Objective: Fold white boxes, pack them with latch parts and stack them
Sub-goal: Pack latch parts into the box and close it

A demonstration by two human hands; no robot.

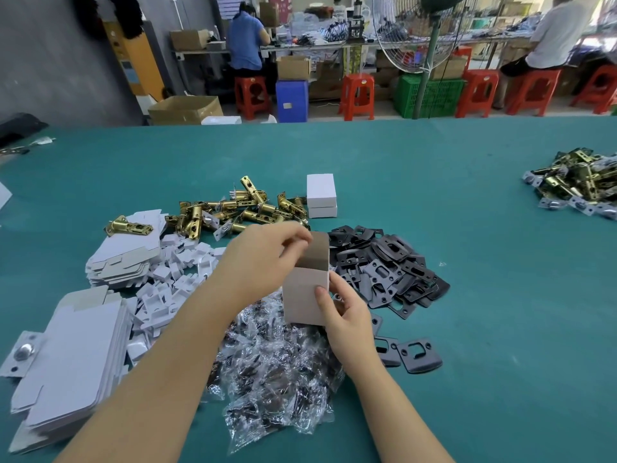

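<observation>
No text, label, brand, number or sign can be read anywhere in the view. The plain white cardboard boxes point(321, 190) stacked on the teal desk point(467, 262) carry no print. The blue plastic bin point(291, 100) on the floor bears a small pale sticker, too blurred to make out, and the panels on the orange cabinet point(142, 65) by the wall are equally illegible.

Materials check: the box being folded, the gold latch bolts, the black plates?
Small white box held in both hands: looks like thin paperboard, white outside, grey-brown inside on the open flap. Pile of gold-coloured tubular latch bolts: metal, shiny brass-tone finish with bright glints; plating or solid brass, can't tell. Heap of flat black strike plates: probably stamped metal, dark satin coating, punched holes.
</observation>
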